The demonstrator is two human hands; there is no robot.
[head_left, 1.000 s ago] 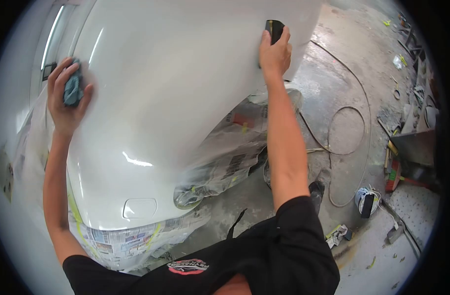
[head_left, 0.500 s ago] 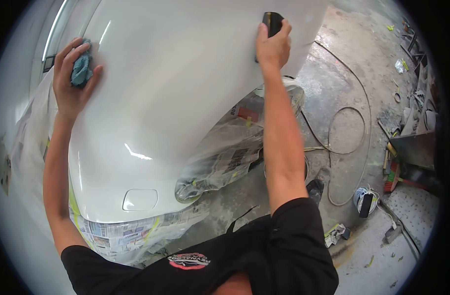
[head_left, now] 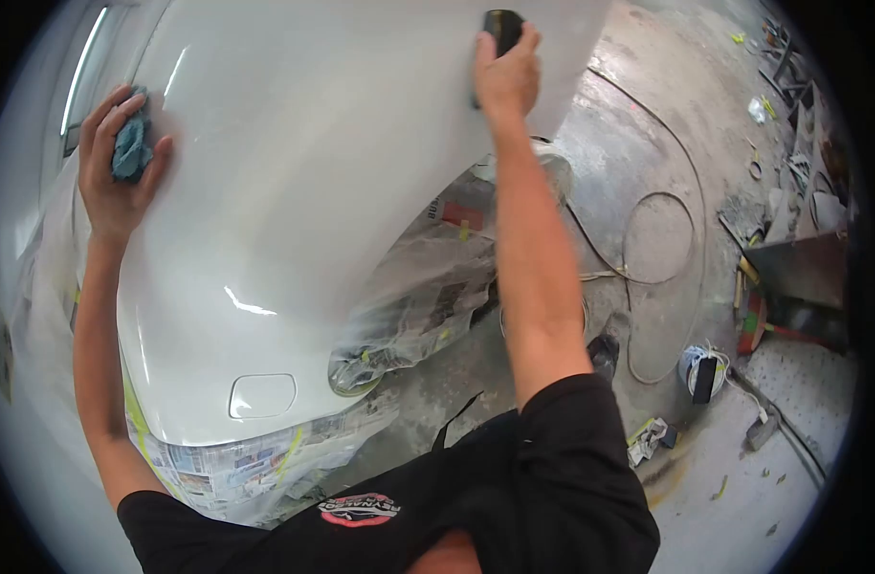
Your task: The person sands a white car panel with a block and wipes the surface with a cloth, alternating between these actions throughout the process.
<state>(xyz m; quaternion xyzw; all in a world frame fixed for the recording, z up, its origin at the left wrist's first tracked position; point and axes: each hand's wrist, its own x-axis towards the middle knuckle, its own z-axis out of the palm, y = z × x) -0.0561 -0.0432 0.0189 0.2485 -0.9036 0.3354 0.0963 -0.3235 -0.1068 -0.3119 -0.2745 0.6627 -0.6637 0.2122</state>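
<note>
A glossy white car body panel (head_left: 284, 191) with a flap outline (head_left: 262, 396) near its lower end fills the middle. My left hand (head_left: 112, 191) is at the panel's left side, fingers curled round a crumpled blue cloth (head_left: 131, 148). Farther up on the right, my right hand (head_left: 510, 84) grips a black sanding block (head_left: 503, 31) by its sides. The block lies against the panel near its right edge, its underside hidden.
Newspaper (head_left: 227, 469) and plastic sheeting (head_left: 428, 277) mask the parts around the panel. A dark hose (head_left: 691, 206) loops over the concrete floor. To the right stand a bucket (head_left: 697, 368) and a broom head (head_left: 751, 320).
The whole view has shifted slightly, so panel and both hands appear farther left. Relative to the panel, the hands look almost unmoved; both grips are the same.
</note>
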